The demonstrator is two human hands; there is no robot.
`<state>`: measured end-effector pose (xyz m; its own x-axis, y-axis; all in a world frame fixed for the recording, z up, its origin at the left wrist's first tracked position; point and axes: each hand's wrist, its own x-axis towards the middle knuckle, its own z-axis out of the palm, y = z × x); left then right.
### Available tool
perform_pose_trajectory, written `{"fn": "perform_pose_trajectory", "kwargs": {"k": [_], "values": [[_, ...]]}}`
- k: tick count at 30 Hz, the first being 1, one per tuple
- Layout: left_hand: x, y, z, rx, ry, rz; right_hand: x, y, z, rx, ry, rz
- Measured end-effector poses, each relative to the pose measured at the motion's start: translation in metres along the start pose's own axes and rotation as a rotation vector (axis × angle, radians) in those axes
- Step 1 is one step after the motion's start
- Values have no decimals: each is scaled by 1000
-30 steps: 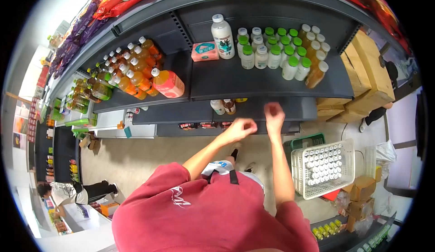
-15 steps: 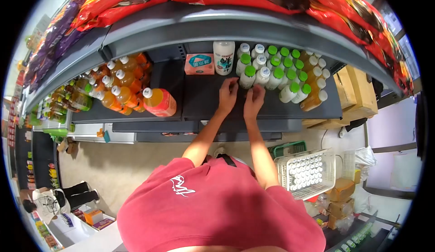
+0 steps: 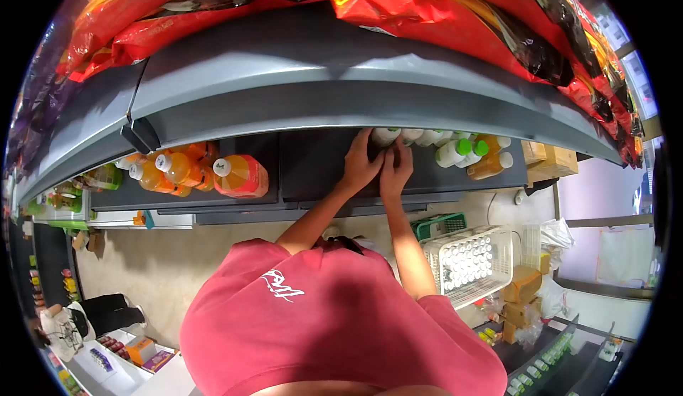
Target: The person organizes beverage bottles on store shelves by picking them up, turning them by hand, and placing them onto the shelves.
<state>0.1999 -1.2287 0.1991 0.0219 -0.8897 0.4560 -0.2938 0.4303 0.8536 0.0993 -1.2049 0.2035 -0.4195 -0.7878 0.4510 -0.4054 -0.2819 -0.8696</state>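
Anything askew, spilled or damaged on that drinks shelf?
No spill or damage shows. Slightly odd: two green-capped bottles stand forward of the white bottles beside them, making the front uneven. The upper shelf hides what is behind.

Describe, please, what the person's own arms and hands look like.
Short pinkish-red sleeves match the shirt, which has a white mark. The forearms are bare. Left hand and right hand wear no gloves; no watch or band shows.

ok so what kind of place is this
Most likely a small shop or its stockroom: drink bottles with orange contents stand grouped on a dark shelf, red packets fill the shelf above, and a white crate of white-capped bottles sits on the floor.
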Motion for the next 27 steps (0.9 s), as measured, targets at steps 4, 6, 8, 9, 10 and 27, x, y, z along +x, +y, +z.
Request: {"fn": "perform_pose_trajectory", "kwargs": {"k": [4, 6, 8, 9, 10, 27], "values": [[3, -8, -5, -131, -4, 5, -5, -10, -2, 16, 8, -33], [5, -6, -7, -187, 10, 13, -5, -17, 2, 19, 50, -63], [5, -3, -10, -205, 17, 23, -3, -5, 5, 32, 53, -121], [6, 0, -12, -196, 18, 31, -2, -3, 4, 35, 56, -150], [6, 2, -12, -190, 20, 39, -4, -1, 2, 84, 38, -76], [-15, -23, 6, -25, -21, 69, -4, -5, 1, 173, 4, 20]]}}
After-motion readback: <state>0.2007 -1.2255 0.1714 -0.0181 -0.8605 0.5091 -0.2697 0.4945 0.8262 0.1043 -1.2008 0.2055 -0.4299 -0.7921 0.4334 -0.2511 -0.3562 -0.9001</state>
